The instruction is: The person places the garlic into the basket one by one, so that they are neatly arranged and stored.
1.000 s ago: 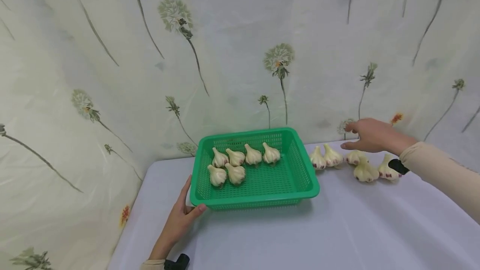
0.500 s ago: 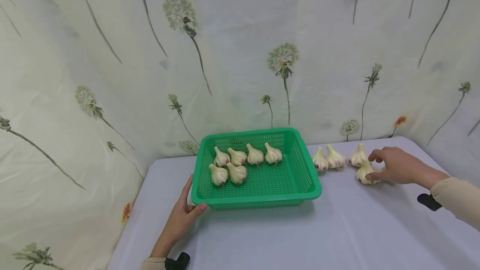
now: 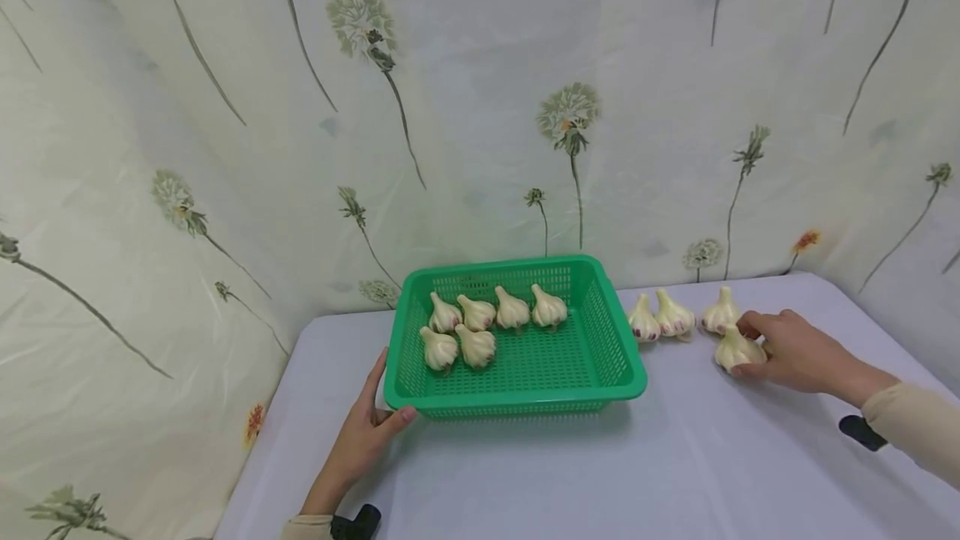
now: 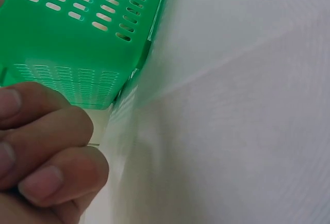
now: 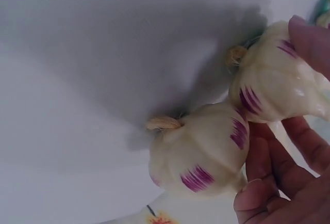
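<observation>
One garlic bulb (image 3: pixel 738 350) sat on the worktop (image 3: pixel 525 482) at the right of the frame, pinched between the thumb and fingers of the right hand (image 3: pixel 806 354). Three loose bulbs (image 3: pixel 676 317) showed just above and left of it. Mid-frame, a green basket (image 3: pixel 517 398) held six bulbs (image 3: pixel 477 347). At lower left, the left hand (image 3: pixel 358 444) touched its near-left corner, thumb and forefinger spread, the other fingers bent.

11 garlic bulbs (image 3: pixel 738 348), 1 basket (image 3: pixel 517 399)
</observation>
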Motion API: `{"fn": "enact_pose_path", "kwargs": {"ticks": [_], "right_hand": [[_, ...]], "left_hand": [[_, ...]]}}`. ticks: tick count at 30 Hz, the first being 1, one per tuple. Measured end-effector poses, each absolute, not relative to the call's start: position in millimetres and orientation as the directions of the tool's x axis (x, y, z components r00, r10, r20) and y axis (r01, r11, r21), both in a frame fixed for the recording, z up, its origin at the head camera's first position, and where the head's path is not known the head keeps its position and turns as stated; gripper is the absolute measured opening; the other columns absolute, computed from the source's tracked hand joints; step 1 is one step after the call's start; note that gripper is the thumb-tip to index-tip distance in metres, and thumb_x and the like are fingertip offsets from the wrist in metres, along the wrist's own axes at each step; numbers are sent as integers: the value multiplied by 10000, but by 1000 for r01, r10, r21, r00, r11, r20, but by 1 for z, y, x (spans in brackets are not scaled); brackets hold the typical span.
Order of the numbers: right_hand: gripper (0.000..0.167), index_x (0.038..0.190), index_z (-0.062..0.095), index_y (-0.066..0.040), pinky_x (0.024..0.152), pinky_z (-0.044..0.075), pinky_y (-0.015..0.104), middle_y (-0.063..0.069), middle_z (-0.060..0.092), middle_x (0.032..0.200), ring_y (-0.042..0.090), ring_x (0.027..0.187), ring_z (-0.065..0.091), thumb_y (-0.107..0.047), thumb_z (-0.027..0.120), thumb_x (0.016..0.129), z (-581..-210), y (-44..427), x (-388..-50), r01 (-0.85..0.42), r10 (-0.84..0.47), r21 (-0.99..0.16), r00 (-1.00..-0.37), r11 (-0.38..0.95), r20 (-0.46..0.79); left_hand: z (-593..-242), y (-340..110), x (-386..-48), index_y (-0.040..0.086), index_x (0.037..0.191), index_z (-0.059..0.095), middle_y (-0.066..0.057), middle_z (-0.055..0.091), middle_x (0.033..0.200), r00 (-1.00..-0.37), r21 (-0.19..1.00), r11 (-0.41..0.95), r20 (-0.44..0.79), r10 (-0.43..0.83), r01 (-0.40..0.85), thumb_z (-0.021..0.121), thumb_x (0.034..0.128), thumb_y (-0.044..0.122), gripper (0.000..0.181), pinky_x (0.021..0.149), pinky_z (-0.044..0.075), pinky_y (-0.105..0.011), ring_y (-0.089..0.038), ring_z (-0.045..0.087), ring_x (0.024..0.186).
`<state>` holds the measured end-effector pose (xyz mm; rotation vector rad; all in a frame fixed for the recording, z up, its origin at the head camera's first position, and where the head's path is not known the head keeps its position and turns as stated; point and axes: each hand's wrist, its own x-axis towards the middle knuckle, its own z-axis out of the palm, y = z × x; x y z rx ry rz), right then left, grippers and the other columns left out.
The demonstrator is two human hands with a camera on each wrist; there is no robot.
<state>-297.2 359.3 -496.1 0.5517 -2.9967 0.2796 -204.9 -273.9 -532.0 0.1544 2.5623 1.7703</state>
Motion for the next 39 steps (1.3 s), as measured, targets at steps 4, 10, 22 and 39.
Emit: {"fn": "enact_pose_path", "kwargs": {"ticks": [4, 10, 22, 39], "right_hand": [[755, 1206, 660, 37, 692, 474, 368, 79, 731, 1040, 266, 877, 593, -465, 961, 730, -499, 359, -295, -360, -345, -159, -931, 919, 116], [780, 1227, 678, 50, 682, 453, 336, 89, 751, 1065, 240, 880, 578, -475, 964, 725, -499, 359, -293, -374, -355, -167, -925, 912, 134], [708, 1224, 713, -42, 710, 450, 348, 59, 736, 1037, 242, 911, 594, -541, 931, 770, -484, 345, -297, -391, -348, -218, -914, 895, 208], [618, 1282, 710, -102, 736, 438, 378, 64, 704, 1108, 238, 949, 557, -440, 929, 812, -434, 272, -313, -468, -330, -345, -860, 814, 388]], "left_hand": [[-532, -275, -206, 420, 1703, 129, 68, 399, 559, -995, 933, 353, 39, 93, 70, 758, 996, 301, 953, 461, 287, -239, -54, 319, 475], [-533, -274, -206, 446, 1695, 131, 68, 398, 558, -995, 934, 352, 31, 91, 61, 759, 995, 312, 950, 463, 284, -236, -55, 315, 475], [-530, -273, -205, 446, 1694, 139, 63, 399, 561, -996, 935, 352, 18, 82, 46, 763, 992, 314, 948, 462, 283, -238, -59, 315, 476], [-531, -274, -204, 449, 1694, 138, 63, 399, 562, -997, 935, 352, 19, 81, 46, 759, 996, 314, 944, 459, 279, -239, -61, 318, 476]]}}
